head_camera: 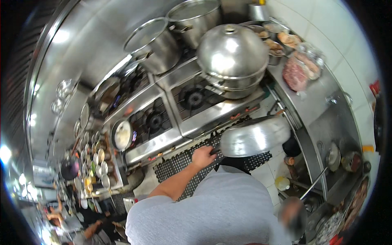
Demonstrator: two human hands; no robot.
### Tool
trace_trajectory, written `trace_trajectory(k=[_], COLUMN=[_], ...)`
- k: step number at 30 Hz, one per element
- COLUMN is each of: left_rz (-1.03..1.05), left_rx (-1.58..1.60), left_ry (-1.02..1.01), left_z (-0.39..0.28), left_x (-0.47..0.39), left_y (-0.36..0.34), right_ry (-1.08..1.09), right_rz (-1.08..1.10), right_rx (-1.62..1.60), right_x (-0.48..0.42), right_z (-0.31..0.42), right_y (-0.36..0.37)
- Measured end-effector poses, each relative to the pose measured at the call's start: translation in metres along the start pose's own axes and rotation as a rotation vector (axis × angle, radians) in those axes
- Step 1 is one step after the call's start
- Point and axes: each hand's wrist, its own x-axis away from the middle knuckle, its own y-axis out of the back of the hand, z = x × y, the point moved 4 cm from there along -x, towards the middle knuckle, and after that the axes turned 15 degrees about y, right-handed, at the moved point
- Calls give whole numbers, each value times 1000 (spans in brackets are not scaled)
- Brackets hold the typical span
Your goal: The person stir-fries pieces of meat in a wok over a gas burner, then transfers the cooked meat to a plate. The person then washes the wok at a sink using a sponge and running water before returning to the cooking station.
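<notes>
My left hand grips the dark handle of a large, shiny metal pan. The pan hangs tilted over the floor in front of me, its far side close to the steel counter's edge. At my right side a blurred patch covers what seems to be my right hand, so its fingers cannot be made out. From that patch a long metal rod slants up towards a round metal bowl or ladle head in the sink area; whether they are joined is unclear.
Ahead stands a gas range with a domed steel pot and two stockpots. A frying pan with pale liquid sits by a flame. Raw meat lies on the right counter. Co-workers are lower left.
</notes>
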Motion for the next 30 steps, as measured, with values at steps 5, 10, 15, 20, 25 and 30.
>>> trace_trajectory(k=[5,10,15,20,25,30], left_rz=[-36,-133,-146,-205,-76,71], left_rx=[-64,99,464,1036,1130,906], left_ry=[484,813,894,970,990,876], left_z=[100,134,176,166,163,183], left_x=[105,105,-19,-144,-190,-213], left_y=[38,25,-39,-67,-81,-94], right_ry=[86,177,311,409,568,597], right_rz=[684,1010,1086,1124,1058,1103], right_rx=[-37,-3,7,23,-91,-199], right_x=[79,42,-16,-66,-80,-89], right_z=[-22,76,153,229,303,368], right_y=[-13,-47,-91,-131,-156,-228])
